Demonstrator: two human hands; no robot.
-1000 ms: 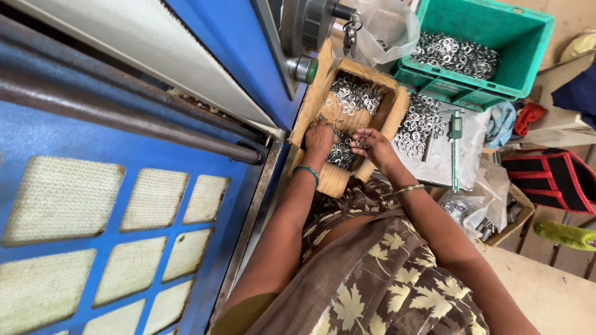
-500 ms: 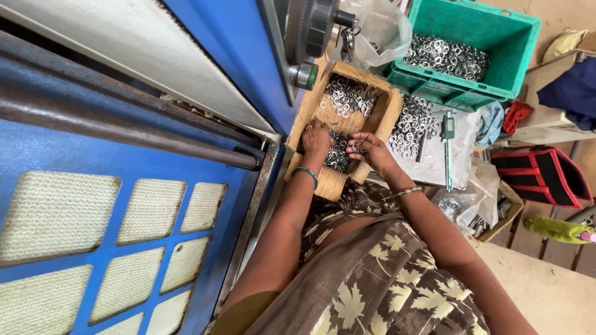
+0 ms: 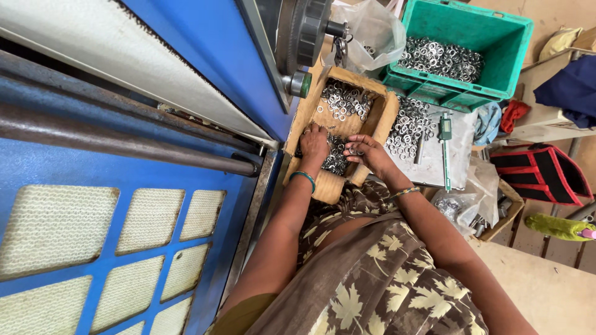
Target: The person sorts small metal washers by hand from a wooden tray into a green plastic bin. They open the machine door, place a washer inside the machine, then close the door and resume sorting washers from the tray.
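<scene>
Both hands (image 3: 341,149) in wooden tray (image 3: 379,118) — seemingly sorting metal rings (image 3: 344,102).

A clear plastic bag (image 3: 371,32) is slumping against the green crate (image 3: 496,74) near the blue machine, while smaller clear bags (image 3: 456,206) of metal parts are lying in a cardboard box (image 3: 504,214) at right.

Brown leaf-print garment (image 3: 379,279), green bangle (image 3: 303,178) left, beaded bangle (image 3: 403,192) right
</scene>
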